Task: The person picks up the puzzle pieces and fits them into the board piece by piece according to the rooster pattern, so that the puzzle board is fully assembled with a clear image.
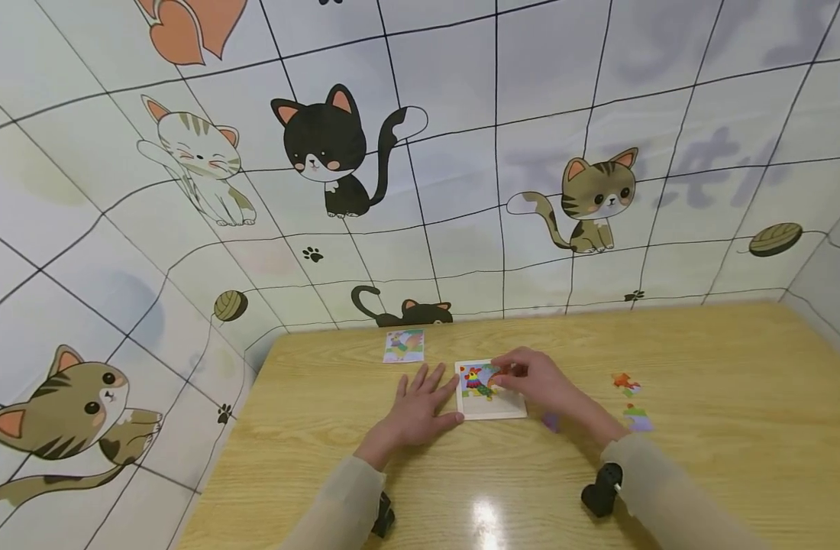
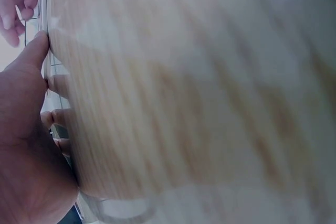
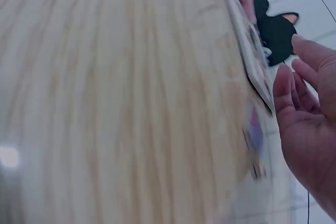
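A small white-framed jigsaw board [image 1: 492, 409] lies on the table, its upper part filled with pieces that show a colourful bird [image 1: 476, 380]. Bare board shows along the lower part. My left hand [image 1: 416, 412] lies spread on the table, fingers straight, with thumb and fingertips at the board's left edge. My right hand [image 1: 544, 386] bends over the upper right of the board, thumb and index finger close to the pieces. Whether a piece sits between those fingertips cannot be made out. A purple piece [image 1: 550, 421] lies partly hidden beside the right wrist.
Farther right lie an orange-red puzzle piece [image 1: 626, 384] and a green and lilac piece [image 1: 638, 418]. A picture card [image 1: 403, 346] with a paler bird rests near the table's back edge. The wall [image 1: 461, 229] printed with cats rises directly behind the table [image 1: 310, 428].
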The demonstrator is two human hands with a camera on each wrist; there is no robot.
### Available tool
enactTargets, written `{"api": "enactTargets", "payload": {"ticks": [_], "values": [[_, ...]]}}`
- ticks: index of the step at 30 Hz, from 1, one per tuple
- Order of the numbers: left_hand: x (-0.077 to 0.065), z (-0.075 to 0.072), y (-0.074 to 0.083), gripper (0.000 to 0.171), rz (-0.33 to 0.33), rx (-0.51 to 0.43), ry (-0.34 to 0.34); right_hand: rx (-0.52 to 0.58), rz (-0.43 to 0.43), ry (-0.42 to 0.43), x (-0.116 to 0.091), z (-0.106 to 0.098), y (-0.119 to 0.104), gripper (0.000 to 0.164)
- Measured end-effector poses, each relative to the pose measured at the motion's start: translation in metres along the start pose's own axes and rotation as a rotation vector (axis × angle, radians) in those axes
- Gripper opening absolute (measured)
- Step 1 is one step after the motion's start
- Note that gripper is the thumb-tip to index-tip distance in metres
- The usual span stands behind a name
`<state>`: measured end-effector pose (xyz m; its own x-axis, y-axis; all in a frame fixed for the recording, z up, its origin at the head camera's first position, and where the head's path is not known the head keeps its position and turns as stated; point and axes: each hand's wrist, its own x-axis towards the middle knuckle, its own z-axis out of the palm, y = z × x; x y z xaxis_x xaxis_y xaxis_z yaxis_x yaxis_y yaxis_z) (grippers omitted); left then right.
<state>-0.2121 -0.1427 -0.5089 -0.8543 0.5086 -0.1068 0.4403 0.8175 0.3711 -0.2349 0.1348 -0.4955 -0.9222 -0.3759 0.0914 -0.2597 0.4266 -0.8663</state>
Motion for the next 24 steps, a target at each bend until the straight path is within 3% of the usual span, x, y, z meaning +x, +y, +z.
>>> {"api": "enactTargets", "payload": {"ticks": [4,8,16,24], "values": [[-0.003,-0.005,0.002,0.071,0.023,-0.026,-0.004,0.055,0.031,0.007,-0.013,-0.029,0.008,0.039],[-0.004,-0.005,0.002,0.071,0.025,-0.031,-0.002,0.035,0.043,0.043,-0.028,-0.061,0.018,0.042],[-0.003,-0.003,0.002,0.07,0.013,-0.028,0.002,-0.087,0.055,0.056,-0.058,-0.112,0.035,0.042],[-0.006,-0.011,0.009,0.069,0.014,-0.044,-0.022,-0.247,0.067,0.05,-0.078,-0.141,0.055,0.038]]}}
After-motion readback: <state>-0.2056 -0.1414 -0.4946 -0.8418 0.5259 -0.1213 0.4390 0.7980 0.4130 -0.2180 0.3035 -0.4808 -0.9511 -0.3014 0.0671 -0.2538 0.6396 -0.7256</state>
